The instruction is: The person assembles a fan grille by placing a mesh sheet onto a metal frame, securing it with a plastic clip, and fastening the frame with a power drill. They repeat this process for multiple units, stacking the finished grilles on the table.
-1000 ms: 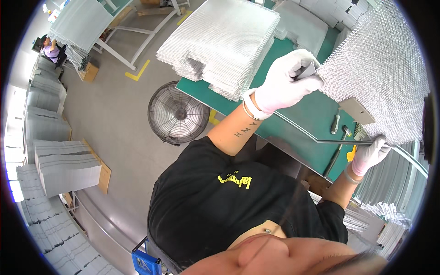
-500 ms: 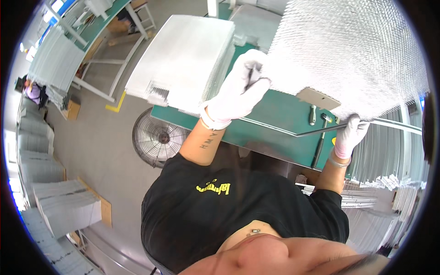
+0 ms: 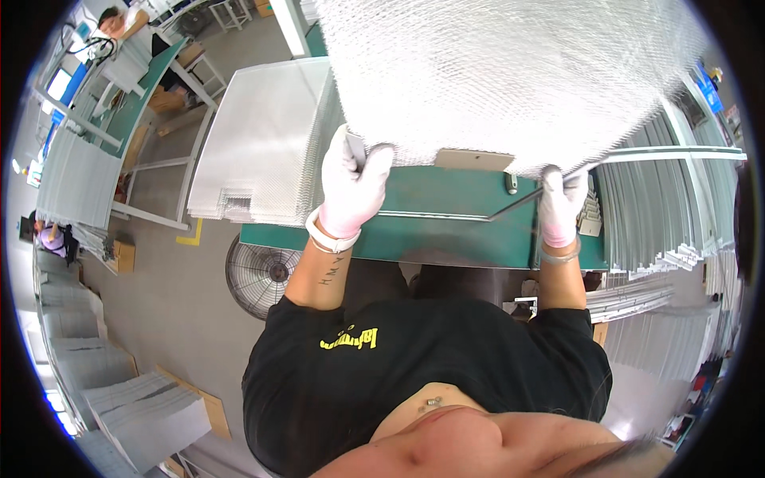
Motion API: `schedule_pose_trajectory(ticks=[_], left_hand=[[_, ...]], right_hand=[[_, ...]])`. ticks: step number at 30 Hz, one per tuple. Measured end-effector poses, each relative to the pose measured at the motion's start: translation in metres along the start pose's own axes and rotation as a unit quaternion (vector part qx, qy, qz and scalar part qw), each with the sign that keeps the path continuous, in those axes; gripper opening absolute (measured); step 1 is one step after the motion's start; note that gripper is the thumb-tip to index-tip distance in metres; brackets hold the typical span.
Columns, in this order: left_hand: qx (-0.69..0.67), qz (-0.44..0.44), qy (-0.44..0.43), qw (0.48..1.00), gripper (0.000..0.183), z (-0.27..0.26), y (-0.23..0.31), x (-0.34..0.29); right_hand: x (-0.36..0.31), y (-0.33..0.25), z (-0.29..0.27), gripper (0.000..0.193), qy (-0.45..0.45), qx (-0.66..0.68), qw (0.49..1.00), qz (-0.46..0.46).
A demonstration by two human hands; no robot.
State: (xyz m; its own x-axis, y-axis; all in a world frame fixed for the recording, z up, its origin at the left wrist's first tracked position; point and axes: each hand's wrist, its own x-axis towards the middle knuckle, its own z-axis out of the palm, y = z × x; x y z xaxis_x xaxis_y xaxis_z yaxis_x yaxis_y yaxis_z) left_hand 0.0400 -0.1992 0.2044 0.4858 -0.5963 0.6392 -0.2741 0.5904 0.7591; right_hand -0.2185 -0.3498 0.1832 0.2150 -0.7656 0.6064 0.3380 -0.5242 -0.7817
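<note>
A large silvery mesh panel is raised above the green workbench, with a small beige plate at its near edge. My left hand, in a white glove, is closed at the panel's near left corner, a small grey flat piece showing between thumb and fingers. Also gloved, my right hand pinches a thin grey metal strip just below the panel's near right edge. The strip meets another thin light strip at an angle. Whether the right fingers also grip the mesh, I cannot tell.
A stack of mesh panels lies on the bench's left. A screwdriver handle shows under the raised panel. Many panels stand at the right. A floor fan is at left; a co-worker sits far left.
The mesh panel and both hands have shifted left over the bench, and the panel looks more level. My view has turned, and the hammer seen before is now hidden.
</note>
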Motion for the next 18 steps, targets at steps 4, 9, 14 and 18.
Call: schedule_pose_trajectory(ticks=[4,9,14,18], left_hand=[[0.009,-0.004,-0.010,1.000,0.041,-0.006,-0.040,-0.027],[0.038,-0.062,-0.047,0.996,0.048,-0.020,-0.083,-0.069],[0.005,-0.138,-0.102,0.985,0.056,-0.033,-0.050,-0.052],[-0.074,-0.075,-0.021,0.994,0.033,-0.017,0.022,0.003]], right_hand=[[-0.019,0.024,-0.011,0.029,-0.079,-0.056,0.993,0.070],[-0.056,0.066,-0.021,0.039,-0.131,-0.011,0.979,0.157],[-0.018,0.013,-0.014,0.063,-0.120,0.032,0.985,0.116],[0.029,-0.033,-0.011,0.034,-0.039,-0.028,0.995,0.088]])
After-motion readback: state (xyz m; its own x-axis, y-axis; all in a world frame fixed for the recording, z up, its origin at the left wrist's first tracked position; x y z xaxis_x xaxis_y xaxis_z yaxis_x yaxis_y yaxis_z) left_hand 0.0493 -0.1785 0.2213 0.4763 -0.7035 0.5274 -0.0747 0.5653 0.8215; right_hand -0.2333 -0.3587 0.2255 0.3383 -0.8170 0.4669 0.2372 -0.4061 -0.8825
